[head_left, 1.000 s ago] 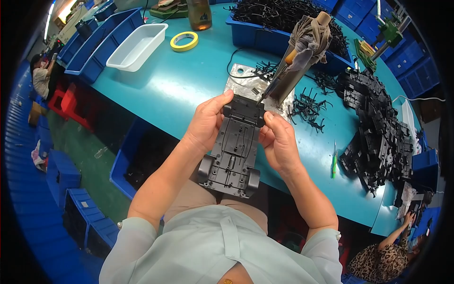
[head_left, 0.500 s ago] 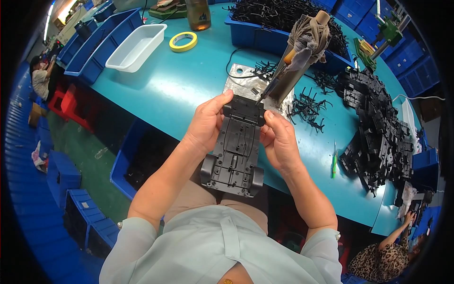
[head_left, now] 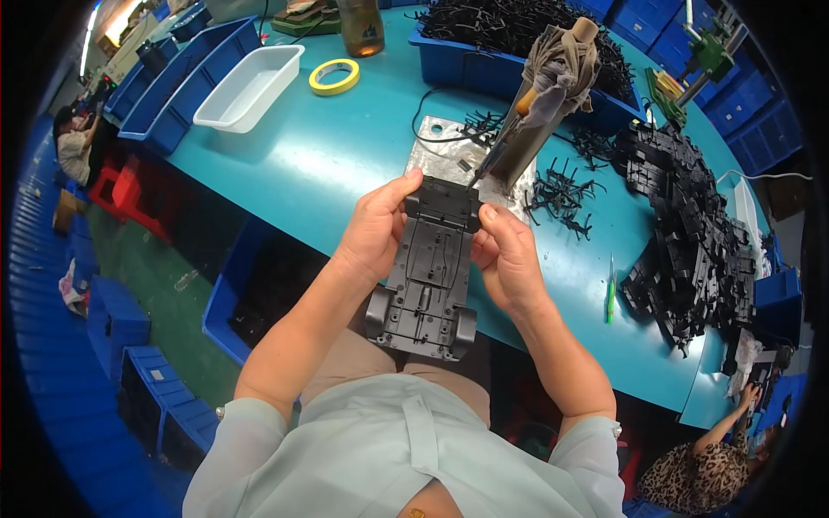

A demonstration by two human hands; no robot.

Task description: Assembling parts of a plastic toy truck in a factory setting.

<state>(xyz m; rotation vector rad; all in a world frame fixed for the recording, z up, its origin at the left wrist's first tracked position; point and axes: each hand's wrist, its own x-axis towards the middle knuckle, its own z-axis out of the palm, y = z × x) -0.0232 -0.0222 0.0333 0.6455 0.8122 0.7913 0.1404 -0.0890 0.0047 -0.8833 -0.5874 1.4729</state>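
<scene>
1. Plate [head_left: 425, 250], black and chassis-like: centre of frame, far end by the tip of the rag-wrapped tool [head_left: 542, 97]; contact unclear.
2. Left hand [head_left: 376, 224] and right hand [head_left: 509, 250] pinch opposite far-end edges, closed, probably to steady that end.
3. Tool unheld, apparently propped to free both hands.

Blk chassis [head_left: 425, 259] slightly straighter vs. 1s ago
</scene>
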